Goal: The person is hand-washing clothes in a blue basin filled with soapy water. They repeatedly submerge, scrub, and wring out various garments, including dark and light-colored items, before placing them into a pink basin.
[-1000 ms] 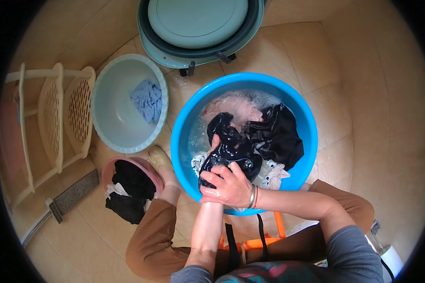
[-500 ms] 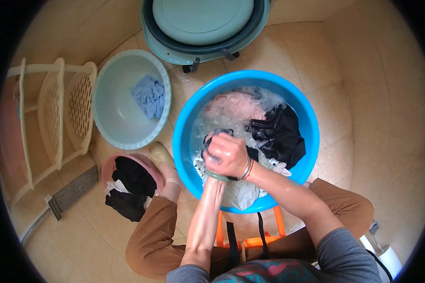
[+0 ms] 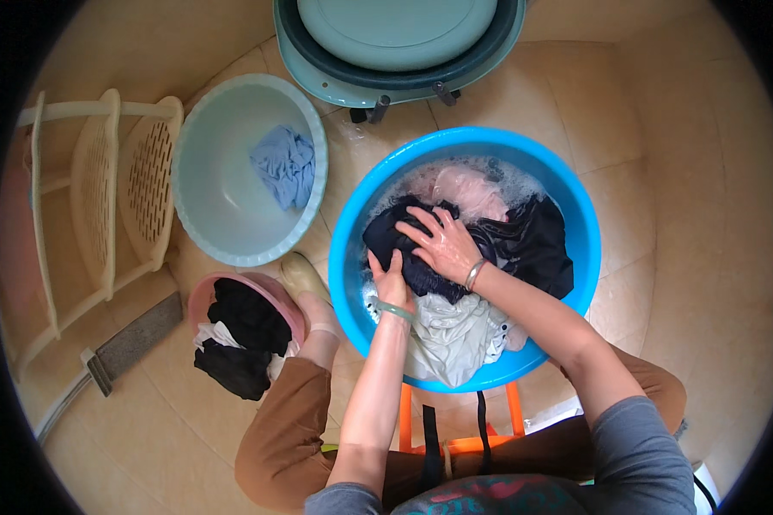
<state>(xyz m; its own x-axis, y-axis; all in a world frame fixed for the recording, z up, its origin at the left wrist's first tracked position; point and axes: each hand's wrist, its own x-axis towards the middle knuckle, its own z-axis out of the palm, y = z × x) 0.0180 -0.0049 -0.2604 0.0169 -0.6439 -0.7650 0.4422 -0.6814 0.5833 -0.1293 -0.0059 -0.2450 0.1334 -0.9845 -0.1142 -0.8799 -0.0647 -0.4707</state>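
Observation:
A dark navy garment (image 3: 385, 230) lies bunched in the sudsy water of a blue basin (image 3: 586, 232). My right hand (image 3: 448, 249) rests on it, fingers spread and palm down. At the garment's near left edge is my left hand (image 3: 392, 281), thumb up against the cloth and its other fingers partly hidden by it. A wet white garment (image 3: 447, 335) is heaped at the basin's near side, partly up the wall. Pink cloth (image 3: 471, 193) floats at the far side, and a black garment (image 3: 537, 249) lies to the right.
A pale green basin (image 3: 223, 232) with a light blue cloth (image 3: 283, 167) stands left. Nearer is a pink basin (image 3: 202, 300) of black and white clothes. A shelf rack (image 3: 112, 197) and brush (image 3: 137, 343) are far left; folded teal tubs (image 3: 395, 34) stand beyond. An orange stool (image 3: 464, 445) is near me.
My hands, clasped together around dark cloth before, have come apart. The dark garment is now spread wider under them, and my right hand has opened flat on it. The view has shifted slightly.

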